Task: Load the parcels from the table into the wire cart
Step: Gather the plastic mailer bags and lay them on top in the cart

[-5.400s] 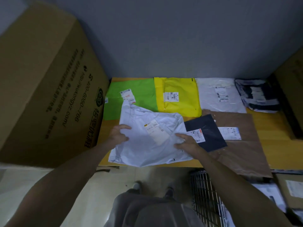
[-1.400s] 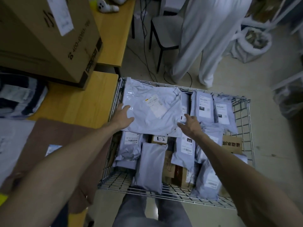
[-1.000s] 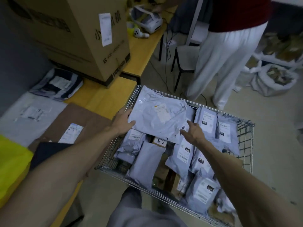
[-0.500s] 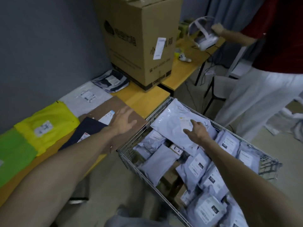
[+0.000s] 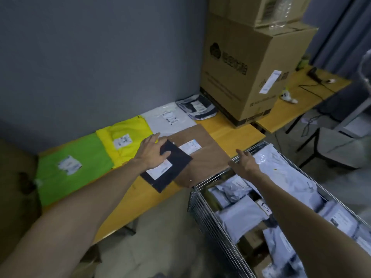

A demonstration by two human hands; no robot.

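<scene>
My left hand [image 5: 151, 152] lies flat on the far corner of a dark navy parcel [image 5: 170, 171] that rests on a brown paper parcel [image 5: 206, 159] on the wooden table [image 5: 232, 131]. Its fingers are straight. My right hand [image 5: 244, 163] hovers open over the table's edge beside the wire cart [image 5: 208, 221], holding nothing. The large pale grey parcel [image 5: 281, 171] lies on top of the pile in the cart. Green [image 5: 70, 169], yellow [image 5: 124, 143], white [image 5: 168, 120] and striped [image 5: 197, 107] parcels line the wall side of the table.
A big cardboard box [image 5: 245, 73] stands on the table's right end, with a smaller box on top. A second wooden table [image 5: 301, 97] with cables lies beyond it. A chair [image 5: 337, 147] stands right of the cart. The cart holds several grey mailers.
My view swung left from the cart to the table. My right hand let go of the pale grey parcel, which stays in the cart. My left hand moved onto the dark navy parcel.
</scene>
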